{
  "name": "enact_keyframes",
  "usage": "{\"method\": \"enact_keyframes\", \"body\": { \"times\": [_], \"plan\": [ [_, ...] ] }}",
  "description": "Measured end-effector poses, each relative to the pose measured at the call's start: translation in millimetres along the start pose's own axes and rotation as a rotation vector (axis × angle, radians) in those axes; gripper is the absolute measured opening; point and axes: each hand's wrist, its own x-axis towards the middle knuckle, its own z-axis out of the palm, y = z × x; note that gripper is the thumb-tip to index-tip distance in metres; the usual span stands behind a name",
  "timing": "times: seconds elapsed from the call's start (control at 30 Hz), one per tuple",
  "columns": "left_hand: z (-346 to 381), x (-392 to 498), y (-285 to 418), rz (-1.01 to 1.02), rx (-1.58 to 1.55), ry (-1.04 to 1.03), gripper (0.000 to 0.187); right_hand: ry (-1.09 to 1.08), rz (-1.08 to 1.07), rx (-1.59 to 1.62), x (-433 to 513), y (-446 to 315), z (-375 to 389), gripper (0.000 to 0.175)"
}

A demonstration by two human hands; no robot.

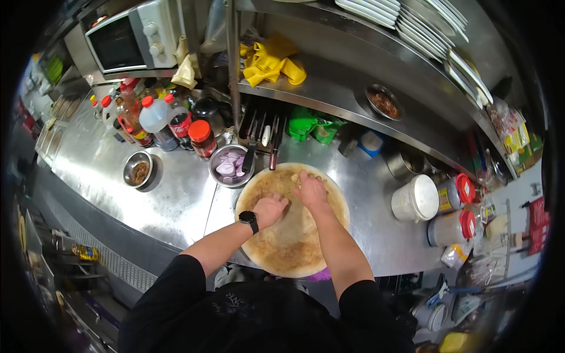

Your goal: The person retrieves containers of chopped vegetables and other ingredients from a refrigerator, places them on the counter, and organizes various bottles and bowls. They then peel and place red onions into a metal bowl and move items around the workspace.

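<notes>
A large round, brown-stained cutting board lies before me on the steel counter. Over its left half is my left hand, palm down with fingers spread a little and no object seen in it; a black watch is on that wrist. My right hand reaches to the board's upper right part, its curled fingers on a few small pale brown pieces. Whether it grips them is hard to tell. Just beyond the board's upper left edge stands a metal bowl of sliced purple shallots or onions.
Knives in a rack have handles jutting towards the board. Sauce bottles and a small metal bowl of brown paste stand left. At right are a white tub and red-lidded jars. A steel shelf overhangs the back.
</notes>
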Motion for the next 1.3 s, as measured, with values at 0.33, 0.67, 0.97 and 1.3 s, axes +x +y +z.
{"method": "enact_keyframes", "body": {
  "times": [0.33,0.67,0.97,1.3],
  "plan": [
    [-20,-40,9,-0.41,-0.859,0.148,0.024,0.169,-0.069,-0.04,-6,-24,25,0.036],
    [-83,-77,-1,-0.421,-2.235,0.237,0.039,0.031,0.368,1.704,-63,14,4,0.042],
    [-79,-99,-79,-0.963,-1.584,0.477,0.041,-0.047,0.493,2.092,-178,30,51,0.037],
    [-29,-71,-137,-0.859,-0.432,0.772,0.036,-0.24,0.296,1.541,-161,-64,8,0.043]
  ]
}}
